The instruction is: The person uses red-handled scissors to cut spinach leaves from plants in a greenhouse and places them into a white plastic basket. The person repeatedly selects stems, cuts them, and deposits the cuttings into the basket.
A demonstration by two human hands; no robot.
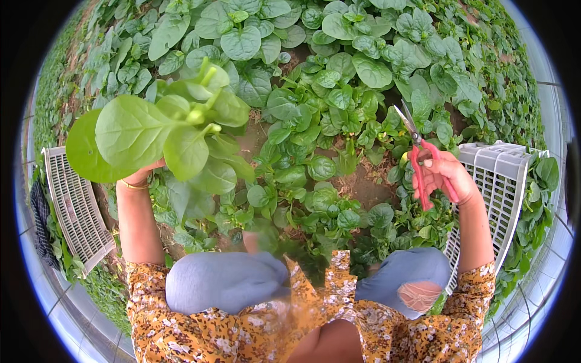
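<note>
My left hand [146, 172], mostly hidden under leaves, grips a bunch of cut leafy greens [136, 129], which look like Malabar spinach. Broad round leaves spread over the fingers, and pale cut stem ends point up and to the right. On the other side, my right hand [447, 174] holds a pair of red-handled scissors [415, 136]. The scissors point up and away from me, their blades slightly apart with nothing visible between them. Low growing plants of the same kind [322, 168] cover the soil between my two hands.
A white plastic crate [77, 199] stands at my left, with a dark checked cloth [41, 222] beyond it. Another white crate [492, 174] is close beside my right forearm, with leaves at its outer side. My bent knees [222, 279] flank the plants in front. Bare soil [365, 181] shows between plants.
</note>
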